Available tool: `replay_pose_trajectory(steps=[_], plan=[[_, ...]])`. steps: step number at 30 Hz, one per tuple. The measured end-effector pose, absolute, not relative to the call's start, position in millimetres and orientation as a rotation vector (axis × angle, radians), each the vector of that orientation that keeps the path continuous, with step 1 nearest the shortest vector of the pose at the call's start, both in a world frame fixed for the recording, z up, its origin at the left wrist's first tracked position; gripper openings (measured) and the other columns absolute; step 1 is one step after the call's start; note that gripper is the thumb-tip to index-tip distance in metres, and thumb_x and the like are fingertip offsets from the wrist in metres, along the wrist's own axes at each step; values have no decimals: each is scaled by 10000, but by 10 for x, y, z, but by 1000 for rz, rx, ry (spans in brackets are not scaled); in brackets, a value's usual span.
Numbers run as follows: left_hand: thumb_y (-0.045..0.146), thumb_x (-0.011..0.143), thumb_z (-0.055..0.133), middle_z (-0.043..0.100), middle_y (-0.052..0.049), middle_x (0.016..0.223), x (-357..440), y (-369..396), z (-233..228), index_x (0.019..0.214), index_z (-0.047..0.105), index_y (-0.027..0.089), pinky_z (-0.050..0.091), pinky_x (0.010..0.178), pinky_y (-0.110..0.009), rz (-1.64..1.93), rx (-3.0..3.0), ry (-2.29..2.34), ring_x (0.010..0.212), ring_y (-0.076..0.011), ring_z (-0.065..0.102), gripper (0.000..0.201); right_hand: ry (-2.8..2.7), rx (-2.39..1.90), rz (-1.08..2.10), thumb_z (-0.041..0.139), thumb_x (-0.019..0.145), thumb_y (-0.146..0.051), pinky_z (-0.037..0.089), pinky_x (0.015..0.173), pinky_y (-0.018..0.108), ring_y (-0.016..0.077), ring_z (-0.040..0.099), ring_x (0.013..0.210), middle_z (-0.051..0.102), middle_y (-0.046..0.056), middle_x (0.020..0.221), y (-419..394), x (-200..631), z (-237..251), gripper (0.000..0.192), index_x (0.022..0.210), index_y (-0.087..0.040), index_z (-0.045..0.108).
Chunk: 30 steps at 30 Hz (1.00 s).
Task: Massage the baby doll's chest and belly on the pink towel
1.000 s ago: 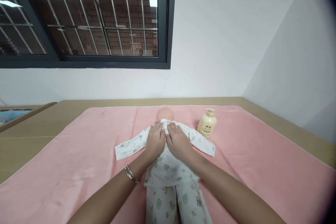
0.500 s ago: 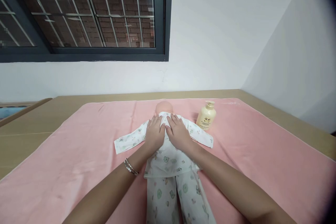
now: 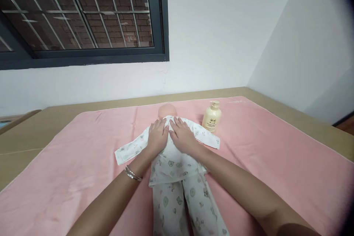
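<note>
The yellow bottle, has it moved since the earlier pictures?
No. The yellow bottle stands in the same place on the pink mat, near its far right corner; only the camera's view has shifted.

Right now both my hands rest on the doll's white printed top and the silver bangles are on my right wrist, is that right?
Not quite: the silver bangles are on your left wrist, as the head view shows. Your left hand and right hand do rest on the doll's white printed top.
</note>
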<state>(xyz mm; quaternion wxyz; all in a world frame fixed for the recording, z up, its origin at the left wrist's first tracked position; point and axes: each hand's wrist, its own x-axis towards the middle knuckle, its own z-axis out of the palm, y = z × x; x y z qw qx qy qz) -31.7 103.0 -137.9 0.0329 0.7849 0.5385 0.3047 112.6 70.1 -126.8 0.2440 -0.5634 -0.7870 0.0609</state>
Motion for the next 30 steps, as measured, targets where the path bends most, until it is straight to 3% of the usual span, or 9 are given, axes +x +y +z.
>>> replay_pose_trajectory(steps=[8,11,16,21,26,30], plan=[[266,926,335,466,-227,1408,-164,584,-1428,1314,483,27,280,1124,-500,1004,2510,1705,1384,-333,327,479,-2099,-1587,239,272,987,-342,172,1152,442,245,218,1428,287,131,1533,952,1319,-1263,521,1466,-145,321],[329,929,356,423,-215,1447,-254,771,-1391,1348,450,50,253,1133,-521,931,2403,1691,1394,-327,312,512,-2158,-1602,70,281,976,-291,208,1137,460,288,265,1408,338,182,1499,716,1182,-1234,518,1446,-87,352],[383,955,267,386,-139,1489,-448,1173,-1333,1405,392,134,169,1166,-499,810,2229,1554,1413,-243,291,530,-2396,-1519,-156,464,875,-249,229,1113,524,417,280,1373,356,252,1465,193,903,-1185,593,1411,-7,394],[348,957,258,369,-161,1494,-383,1045,-1392,1411,379,91,196,1162,-487,874,2293,1645,1417,-261,277,535,-2209,-1590,-38,267,973,-295,236,1121,482,319,355,1357,440,183,1436,457,1044,-1145,514,1413,-68,407],[334,960,254,373,-207,1481,-221,743,-1445,1390,397,22,241,1142,-501,914,2397,1744,1413,-323,261,550,-2147,-1538,166,296,981,-405,179,1150,439,247,248,1417,333,153,1509,922,1321,-1235,565,1446,-89,340],[318,954,284,369,-190,1489,-232,732,-1463,1401,394,50,233,1146,-504,940,2390,1751,1415,-319,260,532,-2128,-1590,40,266,989,-373,185,1144,425,242,299,1395,387,164,1478,817,1279,-1265,533,1423,-84,379]])
